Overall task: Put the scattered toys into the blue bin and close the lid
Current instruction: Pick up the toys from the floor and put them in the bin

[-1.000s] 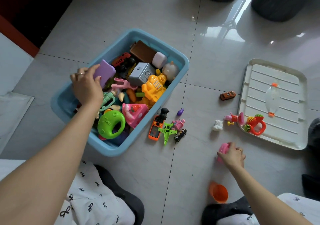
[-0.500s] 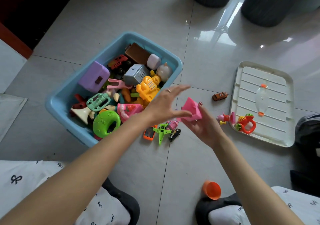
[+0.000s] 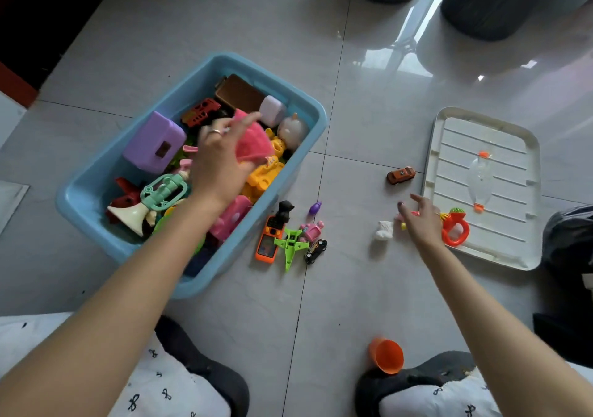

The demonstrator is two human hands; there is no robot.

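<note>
while the left hand (image 3: 221, 163) grasps a pink plastic toy (image 3: 253, 140) over the blue plastic bin (image 3: 96, 192), the right hand (image 3: 420, 221) reaches, fingers released. risk: the heaped toys may block the white ribbed lid (image 3: 500, 217).

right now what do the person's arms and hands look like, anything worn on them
Both forearms are bare, with no sleeves in view. The left hand wears a thin silver-coloured ring on one finger. The right hand has dark polish on at least one nail; no ring can be made out on it here. No watch or bracelet shows on either wrist.
</note>
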